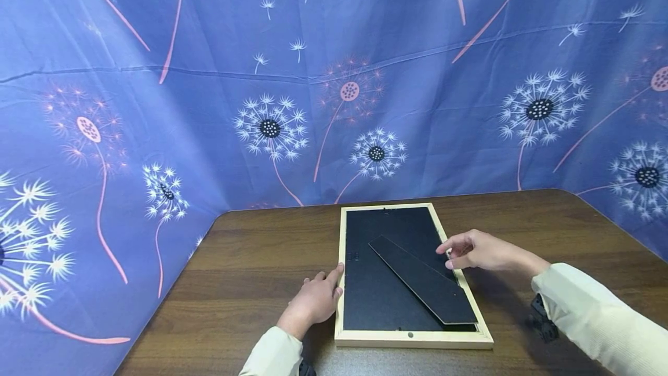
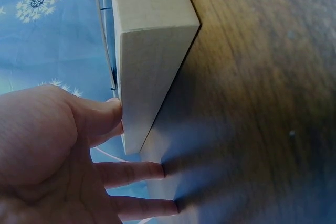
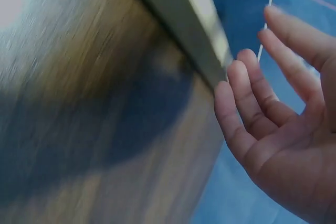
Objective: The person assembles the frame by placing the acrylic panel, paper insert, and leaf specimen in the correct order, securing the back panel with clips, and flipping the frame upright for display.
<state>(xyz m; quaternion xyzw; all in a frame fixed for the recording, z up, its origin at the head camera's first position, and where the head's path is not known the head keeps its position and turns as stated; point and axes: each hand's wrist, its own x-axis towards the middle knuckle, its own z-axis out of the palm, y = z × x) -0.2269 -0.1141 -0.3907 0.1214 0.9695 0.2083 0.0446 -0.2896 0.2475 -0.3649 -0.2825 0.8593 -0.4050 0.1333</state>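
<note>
A light wooden picture frame (image 1: 339,306) lies face down on the table, its black backing board (image 1: 365,295) upward. A black stand flap (image 1: 428,283) slants across the backing toward the lower right corner. My left hand (image 1: 315,297) touches the frame's left side; in the left wrist view its thumb is against the frame's pale side (image 2: 149,72) and two fingertips reach the table. Beside the frame's right edge is my right hand (image 1: 477,250), fingers loosely bent and holding nothing; in the right wrist view the hand (image 3: 283,114) is close to the frame's side (image 3: 184,14).
The brown wooden table (image 1: 250,260) extends around the frame. Behind it hangs a blue cloth (image 1: 449,149) with dandelion prints. Small metal tabs sit along the backing's edges, and a round magnet-like dot (image 1: 410,335) shows on the lower frame bar.
</note>
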